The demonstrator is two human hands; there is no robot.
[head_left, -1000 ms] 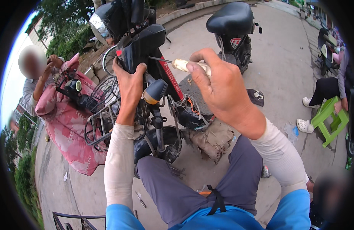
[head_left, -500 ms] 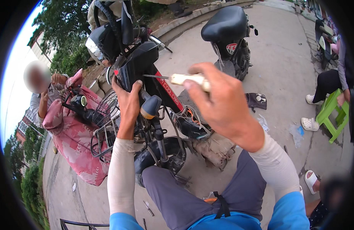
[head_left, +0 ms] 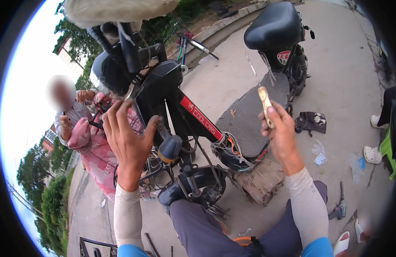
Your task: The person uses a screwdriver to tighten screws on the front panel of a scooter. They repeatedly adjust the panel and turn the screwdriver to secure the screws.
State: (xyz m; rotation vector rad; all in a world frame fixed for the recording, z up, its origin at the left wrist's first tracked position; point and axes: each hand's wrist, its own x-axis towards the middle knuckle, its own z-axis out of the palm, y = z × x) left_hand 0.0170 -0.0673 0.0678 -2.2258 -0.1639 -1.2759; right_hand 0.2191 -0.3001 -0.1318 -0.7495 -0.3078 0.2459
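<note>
My right hand [head_left: 279,135] grips a screwdriver [head_left: 265,107] by its pale yellowish handle. The thin metal shaft points up and away, clear of the scooter. On the other side, my left hand [head_left: 131,141] is spread, fingers curved, beside the front panel of the black electric scooter [head_left: 159,88]. Whether its fingertips touch the panel is hard to tell. Just right of that hand hangs a dark turn-signal lamp [head_left: 170,147] with an orange part. A red strip [head_left: 201,118] runs down the frame, and loose wires [head_left: 232,145] show at its lower end.
The scooter's black seat [head_left: 273,25] and grey footboard [head_left: 249,120] lie beyond. A person [head_left: 71,115] stands at left by a pink-covered vehicle [head_left: 95,158]. A dark pouch [head_left: 311,123], plastic scraps [head_left: 319,153] and a tool [head_left: 339,205] lie on the ground at right, near a green stool [head_left: 387,150].
The screwdriver has left the front panel, moving right and turning from sideways to pointing upward. My left hand has loosened from the panel's edge and spread its fingers. The view has shifted.
</note>
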